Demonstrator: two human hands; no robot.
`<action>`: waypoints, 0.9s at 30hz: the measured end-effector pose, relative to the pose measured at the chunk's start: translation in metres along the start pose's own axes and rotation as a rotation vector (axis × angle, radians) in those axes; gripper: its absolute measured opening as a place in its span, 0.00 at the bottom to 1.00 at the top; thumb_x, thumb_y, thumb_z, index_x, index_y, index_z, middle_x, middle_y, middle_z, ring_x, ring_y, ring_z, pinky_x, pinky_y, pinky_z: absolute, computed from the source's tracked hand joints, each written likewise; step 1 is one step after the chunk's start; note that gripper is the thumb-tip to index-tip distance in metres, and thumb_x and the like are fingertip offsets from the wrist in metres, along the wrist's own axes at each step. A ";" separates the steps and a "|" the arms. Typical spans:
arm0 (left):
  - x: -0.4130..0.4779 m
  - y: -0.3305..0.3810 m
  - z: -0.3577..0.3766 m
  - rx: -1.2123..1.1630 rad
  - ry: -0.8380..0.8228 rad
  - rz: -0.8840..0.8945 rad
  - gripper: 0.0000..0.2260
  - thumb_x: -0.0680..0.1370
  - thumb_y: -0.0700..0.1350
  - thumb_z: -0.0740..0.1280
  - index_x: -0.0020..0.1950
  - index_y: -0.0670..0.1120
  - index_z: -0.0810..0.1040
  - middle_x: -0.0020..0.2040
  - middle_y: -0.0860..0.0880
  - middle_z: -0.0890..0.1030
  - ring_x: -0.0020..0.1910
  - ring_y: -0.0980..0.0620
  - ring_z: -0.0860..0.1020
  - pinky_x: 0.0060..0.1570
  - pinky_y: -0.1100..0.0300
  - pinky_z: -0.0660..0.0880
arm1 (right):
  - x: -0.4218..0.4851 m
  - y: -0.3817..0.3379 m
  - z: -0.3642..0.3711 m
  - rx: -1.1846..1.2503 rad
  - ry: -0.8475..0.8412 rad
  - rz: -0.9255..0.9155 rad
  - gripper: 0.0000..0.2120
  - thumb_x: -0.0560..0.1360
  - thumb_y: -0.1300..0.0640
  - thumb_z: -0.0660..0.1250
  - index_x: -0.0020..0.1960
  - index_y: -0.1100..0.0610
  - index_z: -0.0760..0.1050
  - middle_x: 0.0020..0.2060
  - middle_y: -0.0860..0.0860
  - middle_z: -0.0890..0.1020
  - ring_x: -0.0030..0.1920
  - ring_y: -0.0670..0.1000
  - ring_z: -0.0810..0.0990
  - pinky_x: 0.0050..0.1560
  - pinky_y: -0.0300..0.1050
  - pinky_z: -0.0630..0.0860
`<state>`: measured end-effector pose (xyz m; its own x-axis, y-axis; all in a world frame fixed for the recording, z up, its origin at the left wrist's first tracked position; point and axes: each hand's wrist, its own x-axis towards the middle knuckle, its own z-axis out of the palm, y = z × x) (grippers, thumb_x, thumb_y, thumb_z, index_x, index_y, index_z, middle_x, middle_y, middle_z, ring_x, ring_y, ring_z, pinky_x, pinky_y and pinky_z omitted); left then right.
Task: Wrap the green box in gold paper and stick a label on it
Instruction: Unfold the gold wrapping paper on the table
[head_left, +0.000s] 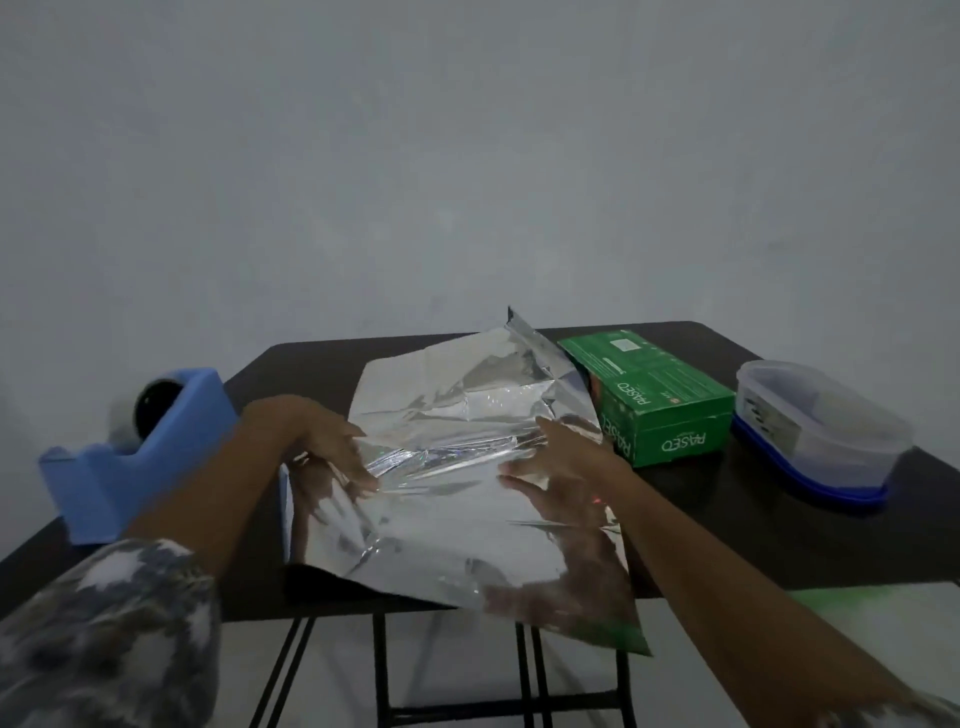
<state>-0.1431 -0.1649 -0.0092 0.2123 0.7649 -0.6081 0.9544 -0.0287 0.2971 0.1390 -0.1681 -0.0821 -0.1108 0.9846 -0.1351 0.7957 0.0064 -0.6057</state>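
A crinkled, shiny sheet of wrapping paper (457, 467) lies spread on the dark table (727, 535); it looks silvery in this dim light. Its near edge hangs over the table's front. My left hand (332, 441) rests flat on the sheet's left side with fingers spread. My right hand (561, 467) presses on its right side, fingers apart. The green box (660, 400), printed "PASEO", stands at the back right, touching the sheet's far right corner. Neither hand touches the box. No label is visible.
A blue tape dispenser (124, 467) with a dark roll sits at the table's left edge. A clear plastic container (815, 421) on a blue lid stands at the far right. Black folding legs (384, 670) show under the table. A grey wall is behind.
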 end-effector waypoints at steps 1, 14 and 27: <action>-0.002 0.000 -0.003 -0.026 -0.010 -0.044 0.42 0.56 0.59 0.79 0.63 0.39 0.75 0.54 0.41 0.80 0.37 0.54 0.80 0.39 0.63 0.78 | 0.002 0.000 0.001 -0.001 -0.002 -0.003 0.49 0.56 0.31 0.73 0.68 0.56 0.65 0.63 0.47 0.75 0.66 0.51 0.71 0.69 0.52 0.65; -0.006 0.006 -0.031 0.050 0.399 0.204 0.55 0.56 0.78 0.64 0.76 0.51 0.59 0.76 0.54 0.60 0.73 0.54 0.60 0.72 0.58 0.56 | -0.002 -0.023 -0.003 -0.315 0.031 0.019 0.47 0.65 0.39 0.73 0.76 0.51 0.54 0.75 0.55 0.57 0.75 0.58 0.52 0.72 0.64 0.45; 0.050 0.003 0.001 -0.165 0.533 0.393 0.44 0.63 0.77 0.57 0.72 0.53 0.66 0.69 0.53 0.70 0.67 0.54 0.69 0.61 0.66 0.67 | 0.002 -0.012 0.023 -0.163 -0.034 0.015 0.58 0.61 0.27 0.67 0.77 0.50 0.41 0.77 0.56 0.41 0.76 0.60 0.37 0.71 0.67 0.36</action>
<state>-0.1294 -0.1275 -0.0393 0.3637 0.9315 0.0007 0.7744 -0.3028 0.5555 0.1153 -0.1706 -0.0927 -0.1160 0.9783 -0.1716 0.8831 0.0225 -0.4687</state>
